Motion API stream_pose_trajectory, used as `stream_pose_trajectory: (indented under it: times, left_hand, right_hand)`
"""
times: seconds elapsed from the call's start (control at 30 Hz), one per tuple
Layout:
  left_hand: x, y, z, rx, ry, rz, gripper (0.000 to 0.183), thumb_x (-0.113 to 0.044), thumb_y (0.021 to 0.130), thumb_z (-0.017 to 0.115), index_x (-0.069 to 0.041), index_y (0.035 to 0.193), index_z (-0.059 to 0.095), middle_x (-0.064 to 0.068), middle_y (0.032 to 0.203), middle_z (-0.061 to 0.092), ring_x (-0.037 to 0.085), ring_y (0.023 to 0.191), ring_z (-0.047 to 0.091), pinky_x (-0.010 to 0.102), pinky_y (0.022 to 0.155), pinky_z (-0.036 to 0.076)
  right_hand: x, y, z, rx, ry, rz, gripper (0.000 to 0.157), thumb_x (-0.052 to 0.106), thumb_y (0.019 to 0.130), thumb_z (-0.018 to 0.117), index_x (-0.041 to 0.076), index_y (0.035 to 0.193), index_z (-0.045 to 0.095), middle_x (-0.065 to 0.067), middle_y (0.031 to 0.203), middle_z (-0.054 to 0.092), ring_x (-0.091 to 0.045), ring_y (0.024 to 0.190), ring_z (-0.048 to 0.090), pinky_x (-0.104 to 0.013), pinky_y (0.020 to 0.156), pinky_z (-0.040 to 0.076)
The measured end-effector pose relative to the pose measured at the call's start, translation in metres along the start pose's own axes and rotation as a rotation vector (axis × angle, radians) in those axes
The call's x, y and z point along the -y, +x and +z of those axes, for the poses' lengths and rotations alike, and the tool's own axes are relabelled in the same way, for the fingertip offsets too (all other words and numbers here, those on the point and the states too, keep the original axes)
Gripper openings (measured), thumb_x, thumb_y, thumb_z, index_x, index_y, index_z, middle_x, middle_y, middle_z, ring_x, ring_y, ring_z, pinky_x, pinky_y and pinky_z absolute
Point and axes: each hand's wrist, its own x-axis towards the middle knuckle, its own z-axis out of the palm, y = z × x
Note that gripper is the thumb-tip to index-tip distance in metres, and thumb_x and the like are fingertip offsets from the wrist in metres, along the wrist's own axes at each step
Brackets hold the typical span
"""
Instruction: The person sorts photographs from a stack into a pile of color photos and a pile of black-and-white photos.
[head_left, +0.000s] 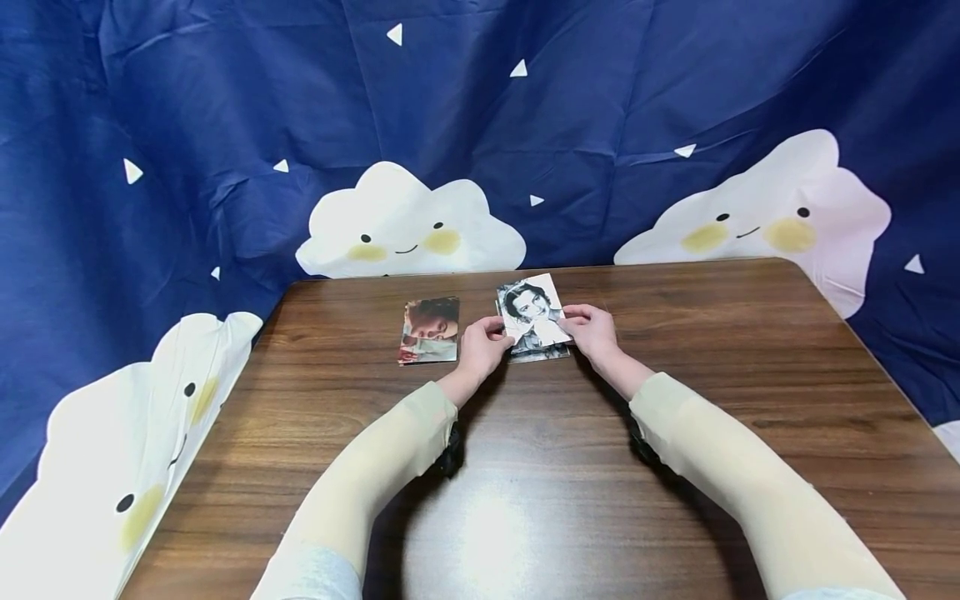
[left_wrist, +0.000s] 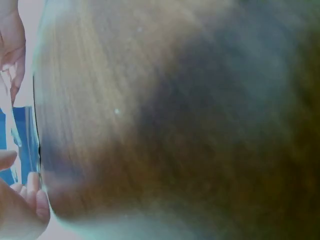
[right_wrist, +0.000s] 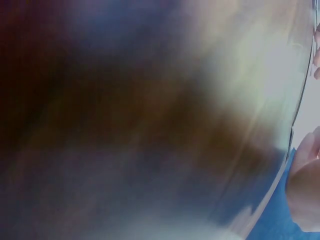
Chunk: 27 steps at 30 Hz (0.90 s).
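one black-and-white photo, pinched at opposite edges by the left hand and right hand, both closed to the photo's thinness, partly covering a lower photo near the worktop's far edge. one colour photo, lying just left of the left hand. one blue cloth, cloud-patterned, behind.

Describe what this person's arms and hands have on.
The left hand and right hand are bare. The left sleeve and right sleeve are plain cream; pale bluish-grey fabric meets them at the bottom edge. Dark objects sit under both sleeves, too shadowed to identify.
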Motion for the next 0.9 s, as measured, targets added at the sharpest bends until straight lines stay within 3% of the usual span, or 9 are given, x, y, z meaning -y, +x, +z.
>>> stream_pose_trajectory:
  times: [0.13,0.27,0.5,0.63,0.9]
  left_hand:
    - [-0.001,0.0,-0.001,-0.009,-0.043,-0.013,0.033,0.0,0.08,0.074,-0.001,0.113,0.07,0.01,0.1,0.072,0.019,0.085,0.068,0.025,0.079,0.051]
    - [-0.002,0.001,0.001,-0.028,-0.085,-0.011,0.035,0.002,0.08,0.073,0.0,0.115,0.069,0.011,0.1,0.072,0.02,0.085,0.068,0.025,0.079,0.051]
    - [-0.006,0.001,0.007,-0.031,-0.102,0.008,0.036,0.004,0.081,0.072,-0.001,0.116,0.069,0.011,0.102,0.072,0.021,0.084,0.068,0.024,0.078,0.051]
    - [-0.01,0.001,0.013,-0.03,-0.084,0.033,0.036,0.003,0.081,0.072,-0.001,0.117,0.069,0.01,0.102,0.072,0.018,0.083,0.067,0.022,0.077,0.051]
    - [-0.027,-0.001,0.042,-0.019,-0.097,0.052,0.037,0.002,0.081,0.073,0.0,0.118,0.068,0.008,0.097,0.072,0.012,0.078,0.066,0.016,0.071,0.05]
  right_hand:
    - [0.001,-0.002,0.0,0.032,0.087,0.013,0.033,-0.004,0.089,0.064,-0.012,0.121,0.059,0.008,0.07,0.064,0.001,0.063,0.056,-0.016,0.057,0.049]
    - [0.001,-0.003,-0.003,0.066,0.098,-0.002,0.037,-0.004,0.09,0.063,-0.012,0.125,0.056,0.008,0.071,0.064,0.001,0.064,0.056,-0.017,0.057,0.05]
    - [-0.002,0.0,-0.017,0.132,-0.02,-0.074,0.04,-0.003,0.09,0.063,-0.011,0.128,0.055,-0.003,0.074,0.066,-0.003,0.061,0.057,-0.022,0.055,0.053]
    - [-0.006,0.004,-0.028,0.166,-0.104,-0.123,0.042,-0.003,0.09,0.063,-0.01,0.13,0.053,-0.002,0.071,0.064,-0.004,0.057,0.057,-0.023,0.053,0.053]
    - [-0.009,0.002,-0.064,0.171,-0.146,-0.169,0.044,-0.003,0.091,0.062,-0.013,0.133,0.049,0.001,0.071,0.061,-0.002,0.057,0.055,-0.023,0.055,0.053]
